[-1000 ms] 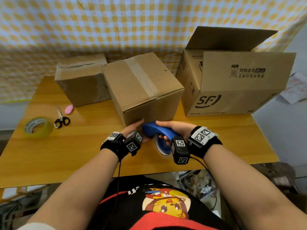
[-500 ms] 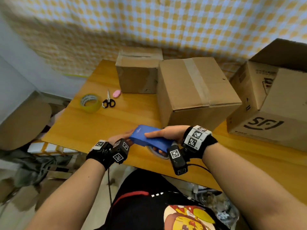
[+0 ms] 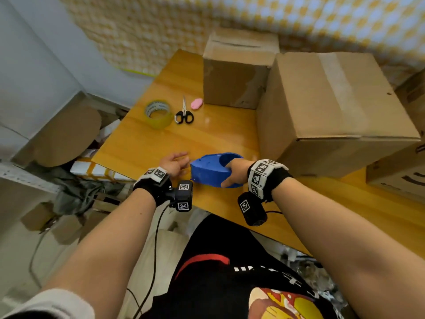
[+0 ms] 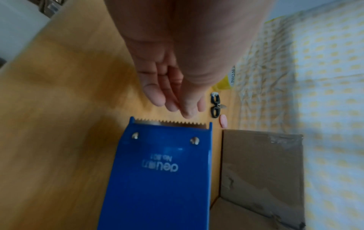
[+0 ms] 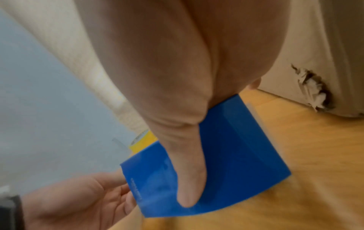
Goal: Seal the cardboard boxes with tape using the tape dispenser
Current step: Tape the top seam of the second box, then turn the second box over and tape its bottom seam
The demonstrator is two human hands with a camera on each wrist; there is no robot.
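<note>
Near table [image 3: 147, 143] front edge: right hand [image 3: 236, 172] grips blue dispenser [image 3: 211, 171], thumb laid along its flat side, other fingers wrapped out of sight. Wrist bent, forearm reaching in from right. Left hand [image 3: 174, 163] just left of dispenser, palm up, fingers [image 4: 155, 93] loose and straight, holding nothing, tips just off serrated blade [image 4: 171, 123]. Taped box [image 3: 331, 107] behind dispenser, second box [image 3: 236, 72] further back. Tape roll [image 3: 158, 113], scissors [image 3: 184, 113] left of dispenser.

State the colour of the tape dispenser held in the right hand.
Blue. The tape dispenser shows best in the left wrist view, gripped by the right hand.
</note>
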